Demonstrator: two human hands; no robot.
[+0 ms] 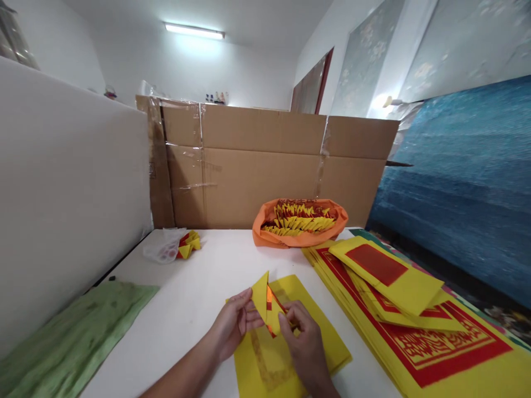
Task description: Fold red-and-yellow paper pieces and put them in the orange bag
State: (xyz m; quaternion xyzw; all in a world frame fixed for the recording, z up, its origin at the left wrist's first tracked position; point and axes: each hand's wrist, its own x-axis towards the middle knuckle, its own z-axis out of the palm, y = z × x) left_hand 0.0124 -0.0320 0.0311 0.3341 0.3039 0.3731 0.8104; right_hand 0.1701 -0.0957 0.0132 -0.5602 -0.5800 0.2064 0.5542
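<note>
Head view looks down on a white desk (199, 287), and I see both hands low in the middle, at about 6 o'clock of the picture. My left hand (232, 326) is closed on a partly folded yellow paper (265, 301); its fingers pinch the left flap, which stands up as a point. My right hand (305, 345) is also closed on the same paper, with the fingertips pressing its right side. A little red and orange print shows inside the fold. The folded paper is held just above a flat yellow sheet (319, 337) that lies on the desk under the hands.

At 3 o'clock from the hands lies a big stack of yellow sheets with red print (435, 337), and some loose sheets lie crooked on top of it. At 12 o'clock, near the far edge of the desk, there is an orange bag (261, 221) filled with folded yellow pieces. At 10 o'clock I see a clear plastic bag (164, 249) with few folded pieces beside it. A green cloth (83, 331) lies at 9 o'clock on the left edge. Behind the desk stands a cardboard wall (249, 166).
</note>
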